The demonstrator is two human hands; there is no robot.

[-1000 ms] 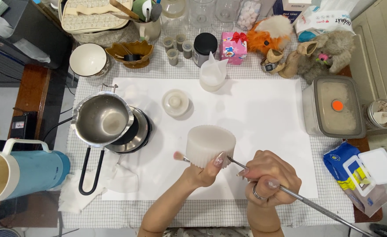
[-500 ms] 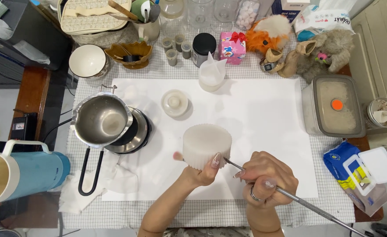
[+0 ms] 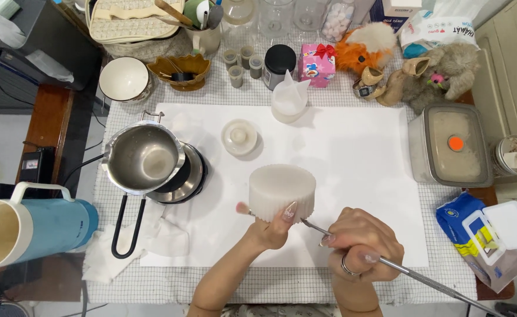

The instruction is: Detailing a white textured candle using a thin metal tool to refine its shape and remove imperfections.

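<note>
The ribbed white candle (image 3: 282, 191) stands on the white sheet (image 3: 358, 164) that covers the middle of the desk (image 3: 446, 276), near its front edge. The left hand (image 3: 268, 229) cups it from the near side, fingers wrapped around the lower wall, so it is grasping the candle. The right hand (image 3: 358, 240) is clenched around a long thin metal tool (image 3: 411, 273), its tip angled in toward the candle's base just beside the left fingertips.

From where I stand, the closest risk is that pointed tip. It sits right next to the left hand's fingers, and if it skids off the ribbed wall it could jab a fingertip or scratch a gouge across the soft white ridges. Wax of that kind looks easy to mark, so too much pressure may chip one of the thin fins along the bottom rim.

The grip on the candle looks light and one-sided. A sideways push from the tool could tip it or slide it over the smooth sheet, away from the person.

To the left, the steel pouring pot (image 3: 143, 158) sits on a small round burner (image 3: 182, 176), its long handle reaching toward the front of the desk. A left elbow swinging out could catch that handle. The blue jug (image 3: 32, 226) lies well apart and seems out of harm's way.
</note>
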